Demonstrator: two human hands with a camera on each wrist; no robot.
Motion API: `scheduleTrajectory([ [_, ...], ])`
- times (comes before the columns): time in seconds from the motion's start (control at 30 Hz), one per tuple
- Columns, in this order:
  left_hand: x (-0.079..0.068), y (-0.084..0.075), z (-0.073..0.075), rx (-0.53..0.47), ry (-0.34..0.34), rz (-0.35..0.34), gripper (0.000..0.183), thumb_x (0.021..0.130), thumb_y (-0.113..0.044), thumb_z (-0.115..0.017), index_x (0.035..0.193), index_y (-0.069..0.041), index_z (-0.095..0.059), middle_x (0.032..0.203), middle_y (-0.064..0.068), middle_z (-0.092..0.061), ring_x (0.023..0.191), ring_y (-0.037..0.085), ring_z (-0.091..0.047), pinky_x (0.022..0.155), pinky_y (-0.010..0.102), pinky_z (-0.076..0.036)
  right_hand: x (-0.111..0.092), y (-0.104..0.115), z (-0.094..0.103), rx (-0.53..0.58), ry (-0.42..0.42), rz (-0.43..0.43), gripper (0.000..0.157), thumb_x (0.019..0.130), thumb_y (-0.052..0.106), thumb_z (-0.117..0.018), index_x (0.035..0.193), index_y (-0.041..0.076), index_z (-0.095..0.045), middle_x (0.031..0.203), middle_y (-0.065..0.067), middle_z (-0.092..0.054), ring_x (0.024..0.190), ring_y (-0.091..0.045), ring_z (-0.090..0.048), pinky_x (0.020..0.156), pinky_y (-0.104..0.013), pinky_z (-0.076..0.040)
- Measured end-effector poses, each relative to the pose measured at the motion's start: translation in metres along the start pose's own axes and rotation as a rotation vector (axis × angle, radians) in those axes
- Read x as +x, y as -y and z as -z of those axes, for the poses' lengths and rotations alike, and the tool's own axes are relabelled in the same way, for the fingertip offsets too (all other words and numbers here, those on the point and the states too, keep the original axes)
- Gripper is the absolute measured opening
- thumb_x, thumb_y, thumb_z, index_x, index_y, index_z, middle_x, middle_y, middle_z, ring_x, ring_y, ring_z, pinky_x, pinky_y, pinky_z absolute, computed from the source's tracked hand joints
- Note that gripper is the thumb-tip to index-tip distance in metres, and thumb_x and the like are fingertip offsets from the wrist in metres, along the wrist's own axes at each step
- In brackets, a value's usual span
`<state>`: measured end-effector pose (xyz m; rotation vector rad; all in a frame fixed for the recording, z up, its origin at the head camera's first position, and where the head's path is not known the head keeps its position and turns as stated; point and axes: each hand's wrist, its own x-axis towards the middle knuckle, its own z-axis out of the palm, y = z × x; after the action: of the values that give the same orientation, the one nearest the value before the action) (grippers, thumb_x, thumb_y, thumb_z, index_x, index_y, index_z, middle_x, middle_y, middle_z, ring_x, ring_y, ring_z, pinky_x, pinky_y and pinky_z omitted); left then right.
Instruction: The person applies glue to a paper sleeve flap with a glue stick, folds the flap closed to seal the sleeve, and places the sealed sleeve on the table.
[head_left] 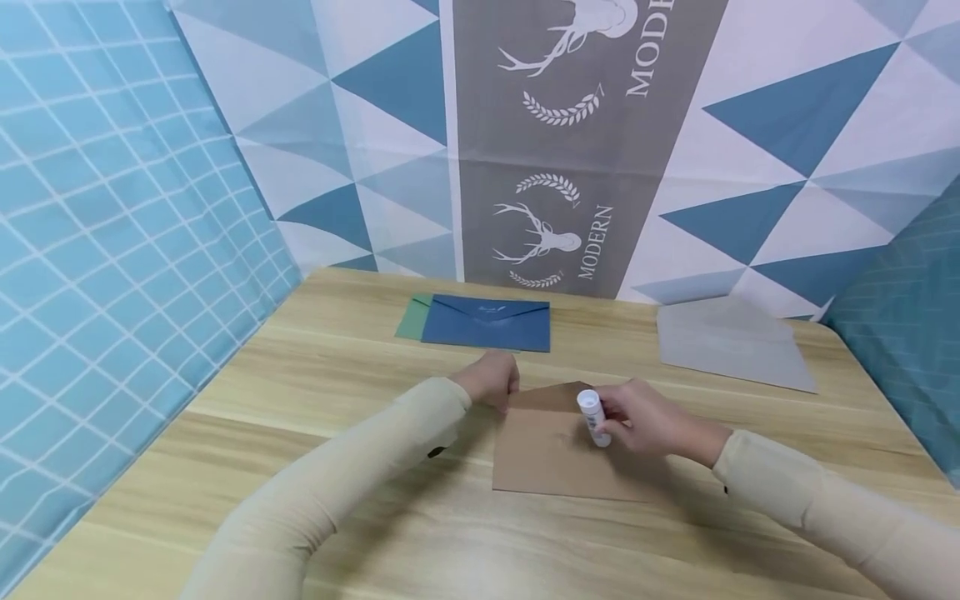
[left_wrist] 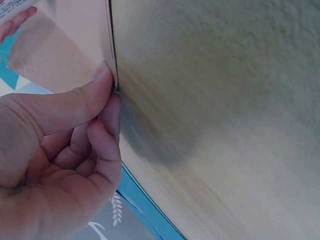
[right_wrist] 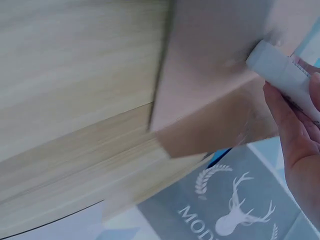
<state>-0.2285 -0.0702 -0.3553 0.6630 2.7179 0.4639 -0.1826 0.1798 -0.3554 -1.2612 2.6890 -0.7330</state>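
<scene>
A brown envelope (head_left: 540, 454) lies on the table, its flap (right_wrist: 215, 127) spread out at the far side. At the envelope's far left corner my left hand (head_left: 489, 379) pinches the paper between thumb and forefinger, the other fingers curled in. My right hand (head_left: 651, 419) grips a white glue stick (head_left: 592, 417), tilted, with its lower end against or just over the envelope; the right wrist view shows that end (right_wrist: 265, 57) close to the paper. Whether the glue itself touches is hidden. Small wet-looking marks show on the flap in the right wrist view.
Beyond the left hand, a blue envelope (head_left: 487, 325) lies partly over a green one (head_left: 412, 319). A grey envelope (head_left: 735, 346) is at the back right. Patterned cloth (head_left: 555, 150) hangs behind the wooden table (head_left: 315, 367), with blue checked cloth (head_left: 112, 208) on the left.
</scene>
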Motion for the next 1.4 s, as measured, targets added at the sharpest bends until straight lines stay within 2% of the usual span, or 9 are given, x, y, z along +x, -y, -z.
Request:
scheduleTrajectory([
  [0.13, -0.001, 0.001, -0.001, -0.013, -0.014, 0.004, 0.043, 0.069, 0.009, -0.077, 0.05, -0.014, -0.045, 0.05, -0.006, -0.038, 0.06, 0.011, -0.036, 0.061, 0.02, -0.037, -0.008, -0.006, 0.005, 0.036, -0.021, -0.007, 0.013, 0.082, -0.004, -0.068, 0.093, 0.0, -0.063, 0.089, -0.012, -0.074, 0.085, -0.016, -0.073, 0.07, -0.024, -0.059],
  [0.3, -0.002, 0.001, -0.002, -0.001, -0.018, 0.0, 0.043, 0.07, 0.007, -0.077, 0.049, -0.014, -0.047, 0.049, -0.006, -0.038, 0.059, 0.01, -0.035, 0.059, 0.019, -0.035, -0.011, -0.005, 0.012, 0.085, -0.044, -0.135, 0.019, 0.083, 0.006, -0.072, 0.097, -0.001, -0.064, 0.089, -0.009, -0.074, 0.079, -0.008, -0.069, 0.064, -0.018, -0.053],
  [0.4, -0.003, 0.001, 0.0, 0.0, -0.018, -0.001, 0.042, 0.069, 0.008, -0.077, 0.049, -0.013, -0.047, 0.048, -0.006, -0.038, 0.056, 0.009, -0.035, 0.057, 0.019, -0.035, -0.006, 0.001, 0.015, 0.097, -0.083, -0.167, 0.022, 0.082, 0.01, -0.074, 0.099, 0.0, -0.065, 0.089, -0.007, -0.074, 0.078, -0.006, -0.067, 0.063, -0.018, -0.052],
  [0.53, -0.003, 0.001, 0.002, -0.006, -0.022, 0.018, 0.039, 0.07, 0.008, -0.077, 0.05, -0.012, -0.05, 0.048, -0.006, -0.04, 0.055, 0.009, -0.037, 0.054, 0.019, -0.035, 0.008, 0.011, 0.01, 0.125, -0.096, -0.121, 0.019, 0.081, 0.006, -0.074, 0.098, 0.002, -0.065, 0.091, -0.007, -0.074, 0.082, -0.01, -0.069, 0.068, -0.019, -0.055],
  [0.67, -0.001, 0.0, 0.003, 0.002, -0.02, 0.025, 0.036, 0.07, 0.008, -0.077, 0.052, -0.011, -0.051, 0.05, -0.006, -0.041, 0.057, 0.009, -0.037, 0.054, 0.019, -0.035, 0.022, 0.018, -0.004, 0.17, -0.045, -0.077, 0.016, 0.082, 0.003, -0.072, 0.096, 0.005, -0.065, 0.09, -0.004, -0.073, 0.085, -0.009, -0.069, 0.073, -0.02, -0.057],
  [0.8, -0.001, 0.0, 0.0, 0.013, -0.012, 0.015, 0.04, 0.069, 0.009, -0.077, 0.05, -0.012, -0.049, 0.049, -0.006, -0.04, 0.059, 0.01, -0.038, 0.055, 0.019, -0.035, 0.026, 0.021, -0.014, 0.149, -0.008, -0.054, 0.018, 0.082, 0.001, -0.071, 0.099, 0.005, -0.065, 0.092, -0.003, -0.072, 0.088, -0.011, -0.069, 0.076, -0.024, -0.058],
  [1.07, 0.0, 0.001, -0.001, 0.01, -0.016, 0.03, 0.03, 0.07, 0.007, -0.078, 0.055, -0.009, -0.057, 0.053, -0.006, -0.044, 0.064, 0.01, -0.041, 0.06, 0.02, -0.04, 0.014, 0.018, -0.009, 0.093, -0.032, -0.056, 0.017, 0.081, 0.001, -0.072, 0.096, 0.004, -0.064, 0.089, -0.003, -0.071, 0.085, -0.009, -0.068, 0.074, -0.024, -0.058],
  [1.27, 0.0, 0.0, 0.0, 0.019, -0.01, 0.035, 0.016, 0.071, 0.004, -0.08, 0.065, -0.005, -0.068, 0.06, -0.006, -0.053, 0.073, 0.01, -0.049, 0.078, 0.027, -0.052, -0.003, 0.006, -0.002, 0.093, -0.045, -0.066, 0.017, 0.08, -0.001, -0.072, 0.095, 0.002, -0.063, 0.091, -0.008, -0.072, 0.085, -0.013, -0.071, 0.071, -0.021, -0.058],
  [1.4, 0.001, 0.0, -0.002, 0.017, -0.011, 0.033, 0.023, 0.07, 0.004, -0.079, 0.059, -0.007, -0.063, 0.056, -0.006, -0.05, 0.068, 0.01, -0.047, 0.071, 0.023, -0.048, -0.013, -0.002, 0.001, 0.085, -0.064, -0.039, 0.019, 0.08, -0.001, -0.072, 0.096, 0.002, -0.063, 0.089, -0.007, -0.073, 0.083, -0.007, -0.069, 0.068, -0.021, -0.057],
])
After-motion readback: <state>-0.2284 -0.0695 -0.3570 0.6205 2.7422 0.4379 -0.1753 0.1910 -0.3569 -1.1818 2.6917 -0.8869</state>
